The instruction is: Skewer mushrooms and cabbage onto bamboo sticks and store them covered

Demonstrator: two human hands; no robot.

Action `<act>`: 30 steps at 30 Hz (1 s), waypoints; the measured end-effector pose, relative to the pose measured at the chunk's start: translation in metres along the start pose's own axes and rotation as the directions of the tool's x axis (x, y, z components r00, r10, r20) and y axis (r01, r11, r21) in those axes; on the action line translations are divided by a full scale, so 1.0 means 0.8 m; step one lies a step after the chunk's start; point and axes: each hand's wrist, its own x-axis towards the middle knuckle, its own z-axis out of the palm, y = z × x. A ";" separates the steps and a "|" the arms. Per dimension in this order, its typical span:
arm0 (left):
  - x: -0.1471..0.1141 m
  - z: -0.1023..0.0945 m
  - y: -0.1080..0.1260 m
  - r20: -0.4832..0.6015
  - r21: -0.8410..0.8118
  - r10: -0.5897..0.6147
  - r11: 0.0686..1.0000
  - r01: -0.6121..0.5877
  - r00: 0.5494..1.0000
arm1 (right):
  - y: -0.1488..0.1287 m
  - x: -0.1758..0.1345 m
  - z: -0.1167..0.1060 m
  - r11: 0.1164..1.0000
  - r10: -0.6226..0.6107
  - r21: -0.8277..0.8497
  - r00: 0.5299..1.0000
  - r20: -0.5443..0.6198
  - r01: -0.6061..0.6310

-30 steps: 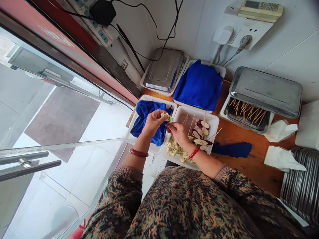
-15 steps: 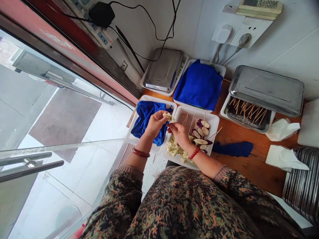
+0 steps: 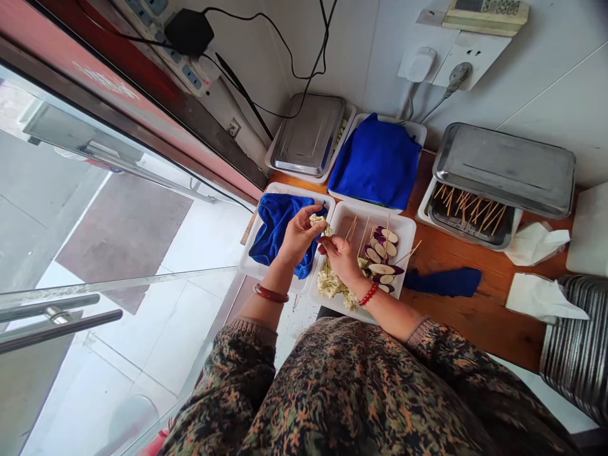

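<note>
The left hand (image 3: 300,235) pinches a cauliflower piece (image 3: 317,220) above the boundary between two white trays. The right hand (image 3: 342,258) is close beside it, fingers bunched; what they grip is too small to tell. The right forearm partly hides the near tray (image 3: 403,223), where loose cauliflower (image 3: 332,286) lies beside skewered eggplant slices (image 3: 376,254). A crumpled blue cloth (image 3: 278,223) covers much of the left tray (image 3: 251,267). Behind, a second blue cloth (image 3: 375,164) and metal lids (image 3: 504,168) cover other trays along the worktop (image 3: 434,244).
</note>
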 end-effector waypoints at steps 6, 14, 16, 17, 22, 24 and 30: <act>-0.004 0.006 -0.006 -0.032 0.033 0.008 0.999 -0.007 0.999 | 0.003 -0.003 0.003 1.000 -0.009 0.005 0.999 -0.031 0.009; -0.008 0.008 -0.002 -0.040 0.070 0.004 0.998 -0.001 0.999 | 0.007 -0.004 -0.001 0.999 -0.014 0.029 1.000 0.019 0.014; -0.007 0.008 0.001 -0.031 0.100 0.000 0.995 0.003 1.000 | 0.005 -0.003 -0.002 0.999 -0.018 0.033 1.000 0.025 0.017; -0.006 0.009 0.002 -0.033 0.112 -0.002 0.994 0.006 0.999 | 0.004 -0.003 -0.002 0.999 -0.020 0.034 1.000 0.024 0.019; -0.001 0.015 0.006 -0.044 0.127 -0.007 0.992 0.012 0.999 | 0.000 -0.002 -0.005 0.999 -0.035 0.029 0.999 0.002 0.034; 0.000 0.017 0.006 -0.034 0.123 -0.023 0.992 0.027 0.999 | -0.001 -0.003 -0.006 0.999 -0.034 0.029 0.999 -0.012 0.035; 0.000 0.019 0.000 -0.021 0.081 -0.094 0.992 0.096 0.995 | 0.000 -0.008 -0.005 0.999 -0.030 0.016 0.998 -0.055 0.031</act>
